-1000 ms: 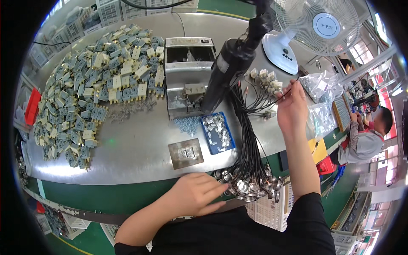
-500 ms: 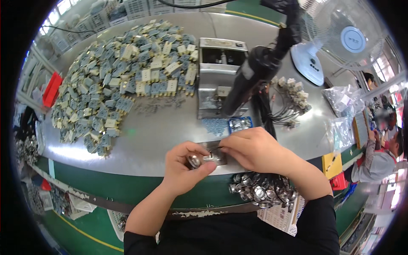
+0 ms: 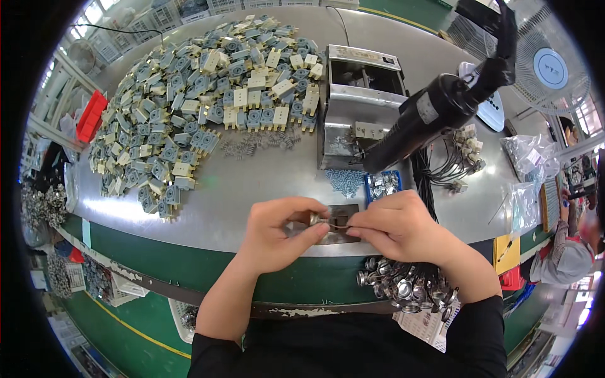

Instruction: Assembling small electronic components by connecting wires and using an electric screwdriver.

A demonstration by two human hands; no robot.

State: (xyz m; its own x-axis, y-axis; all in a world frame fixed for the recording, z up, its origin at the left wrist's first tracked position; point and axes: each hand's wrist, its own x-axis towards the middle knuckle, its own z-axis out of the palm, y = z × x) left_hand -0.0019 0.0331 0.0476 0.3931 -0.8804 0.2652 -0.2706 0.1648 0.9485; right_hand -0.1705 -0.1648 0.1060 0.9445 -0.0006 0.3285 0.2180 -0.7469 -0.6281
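Holding a small round metal part (image 3: pixel 313 218) between thumb and fingertips, my left hand (image 3: pixel 277 233) sits just above the near edge of the steel worktable (image 3: pixel 252 183). My right hand (image 3: pixel 397 223) pinches a thin dark wire (image 3: pixel 337 225) that runs to that part; both hands are closed on what they grip and nearly touch. The part is silvery, shiny, disc-like; finer detail is too small to tell. It hovers over a small square metal plate (image 3: pixel 340 220) lying on the table.

Below my right wrist hangs a bunch of similar shiny metal caps (image 3: pixel 406 286) on black cables (image 3: pixel 428 183). A small blue tray (image 3: pixel 382 184) of metal bits sits just beyond the hands, loose screws (image 3: pixel 343 181) beside it.

Packages and labels: clear plastic bags (image 3: pixel 526 151) lie at the far right of the table; a white rectangular label (image 3: pixel 426 108) sits on the black cylindrical tool (image 3: pixel 435 116) hanging over the table; a red bin (image 3: pixel 91 116) stands at the far left. 1 large heap of grey-and-cream plastic housings (image 3: pixel 201 107) covers the far left.
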